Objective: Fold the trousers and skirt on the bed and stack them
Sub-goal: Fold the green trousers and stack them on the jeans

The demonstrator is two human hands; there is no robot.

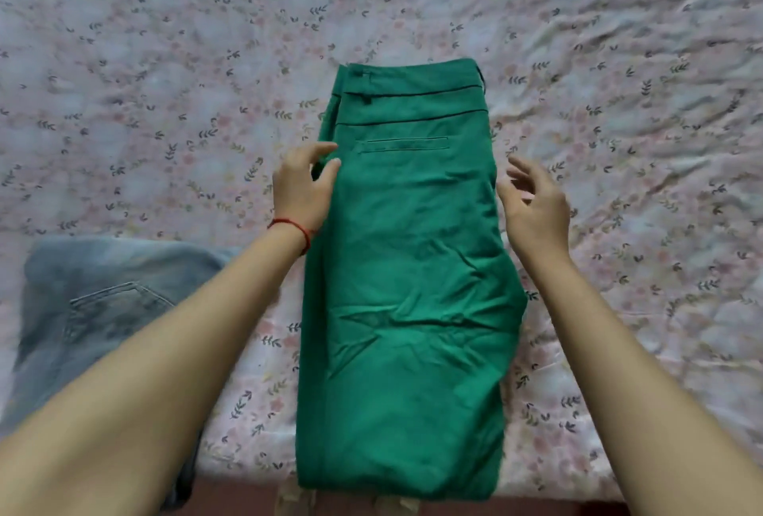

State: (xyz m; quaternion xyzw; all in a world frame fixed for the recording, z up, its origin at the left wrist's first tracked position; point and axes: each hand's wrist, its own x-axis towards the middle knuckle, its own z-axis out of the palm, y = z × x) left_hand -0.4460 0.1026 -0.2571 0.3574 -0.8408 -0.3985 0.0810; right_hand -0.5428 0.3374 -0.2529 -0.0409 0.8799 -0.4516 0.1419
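Observation:
Green trousers [408, 276] lie folded lengthwise in the middle of the bed, waistband at the far end, back pocket facing up. My left hand [301, 189], with a red thread at the wrist, touches the trousers' left edge near the pocket; thumb and fingers pinch lightly at the fabric edge. My right hand [532, 206] hovers beside the right edge, fingers spread, holding nothing. A light blue denim garment [103, 301] lies folded at the left, partly under my left forearm.
The bed is covered with a wrinkled pink floral sheet [619, 102]. The bed's near edge [413, 505] runs along the bottom, just below the trousers' lower end.

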